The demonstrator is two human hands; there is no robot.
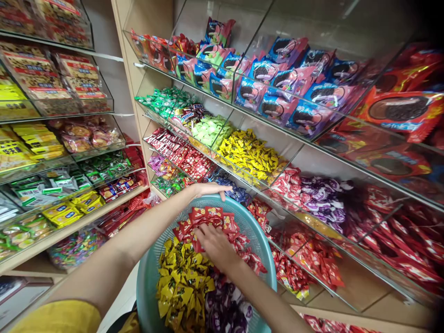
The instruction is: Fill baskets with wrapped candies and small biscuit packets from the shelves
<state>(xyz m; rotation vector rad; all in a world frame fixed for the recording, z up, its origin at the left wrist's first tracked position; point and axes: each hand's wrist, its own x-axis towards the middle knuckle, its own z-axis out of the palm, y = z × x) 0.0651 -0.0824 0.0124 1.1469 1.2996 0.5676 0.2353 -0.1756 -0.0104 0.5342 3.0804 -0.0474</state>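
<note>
A round teal plastic basket [268,259] with mesh sides stands in front of me, tilted toward me. My left hand [209,188] grips its far rim, one finger stretched along the edge; part of the grip is hidden. Inside, my right hand [217,245] lies on red candy packets [208,215], fingers slightly spread and their tips among the wrappers. Yellow-wrapped candies [182,282] fill the basket's left side. Purple-and-white wrapped candies [227,305] lie nearest me, partly under my right forearm.
Shelves with clear bins hold yellow candies [249,152], green candies [166,101], purple candies [324,199] and blue cookie packs [263,69]. The clear shelf edges [298,212] run close behind the basket. More snack shelves [69,157] stand at left, with a wooden upright [133,92] between.
</note>
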